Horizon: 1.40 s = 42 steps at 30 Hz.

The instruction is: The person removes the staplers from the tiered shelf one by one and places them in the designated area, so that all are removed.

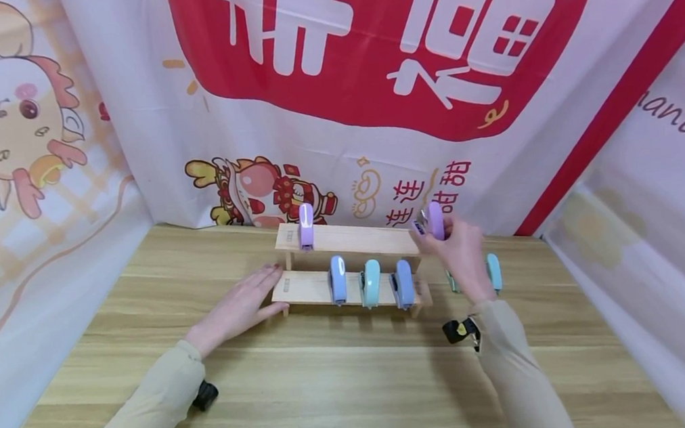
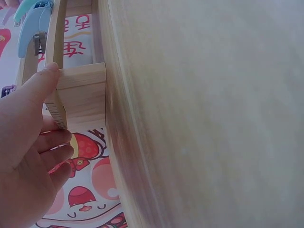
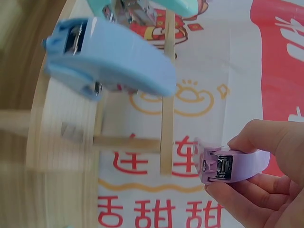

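Note:
A two-step wooden rack (image 1: 369, 239) stands on the table. My left hand (image 1: 243, 304) grips the left end of its lower step, thumb and fingers on opposite faces of the plank (image 2: 57, 107). My right hand (image 1: 462, 251) pinches a purple stapler (image 3: 244, 165) just above the right end of the upper step; whether it touches the wood cannot be told. Another purple stapler (image 1: 305, 227) stands at the upper step's left. Along the lower step stand a blue stapler (image 1: 338, 280), a teal stapler (image 1: 370, 283) and a second blue stapler (image 1: 403, 283).
On the table right of the rack, partly behind my right wrist, shows a teal stapler (image 1: 494, 272) with another teal piece beside it. A printed cloth (image 1: 369, 103) hangs close behind the rack. White cloth sides (image 1: 644, 242) flank the wooden table (image 1: 333, 391).

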Motion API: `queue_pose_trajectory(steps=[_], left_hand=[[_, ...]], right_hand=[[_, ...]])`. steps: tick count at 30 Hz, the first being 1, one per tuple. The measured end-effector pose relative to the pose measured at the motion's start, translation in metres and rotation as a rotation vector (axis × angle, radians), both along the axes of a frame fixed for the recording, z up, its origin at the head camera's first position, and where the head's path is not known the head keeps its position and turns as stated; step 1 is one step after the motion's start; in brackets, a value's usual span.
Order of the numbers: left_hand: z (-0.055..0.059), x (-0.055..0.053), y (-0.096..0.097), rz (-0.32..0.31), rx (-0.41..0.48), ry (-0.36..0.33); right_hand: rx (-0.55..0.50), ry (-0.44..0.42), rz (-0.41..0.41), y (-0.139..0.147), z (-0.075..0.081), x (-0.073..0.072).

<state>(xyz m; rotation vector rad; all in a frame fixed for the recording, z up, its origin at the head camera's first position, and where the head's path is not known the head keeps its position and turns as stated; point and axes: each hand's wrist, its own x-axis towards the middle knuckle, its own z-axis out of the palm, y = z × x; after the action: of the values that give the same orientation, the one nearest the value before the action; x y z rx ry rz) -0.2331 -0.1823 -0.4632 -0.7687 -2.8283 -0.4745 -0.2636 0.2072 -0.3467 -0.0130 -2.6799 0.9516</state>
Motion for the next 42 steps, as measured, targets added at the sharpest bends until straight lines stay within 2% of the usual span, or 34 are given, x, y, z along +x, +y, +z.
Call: queue_pose_trajectory(steps=[5,12,21,36,42], left_hand=[[0.000,0.000,0.000,-0.004,0.004,0.003],[0.000,0.000,0.000,-0.003,0.005,-0.005],[0.001,0.001,0.000,0.000,0.001,-0.016],[0.001,0.001,0.001,0.012,-0.009,-0.032],[0.001,0.001,0.001,0.012,-0.012,-0.029]], right_hand=[[0.007,0.015,-0.023,0.016,-0.004,0.001],[0.039,0.097,-0.073,0.038,-0.008,0.003],[0.037,0.065,-0.137,0.064,-0.010,0.009],[0.070,0.116,-0.210,0.106,-0.023,0.014],[0.059,0.110,-0.223,0.123,-0.031,0.014]])
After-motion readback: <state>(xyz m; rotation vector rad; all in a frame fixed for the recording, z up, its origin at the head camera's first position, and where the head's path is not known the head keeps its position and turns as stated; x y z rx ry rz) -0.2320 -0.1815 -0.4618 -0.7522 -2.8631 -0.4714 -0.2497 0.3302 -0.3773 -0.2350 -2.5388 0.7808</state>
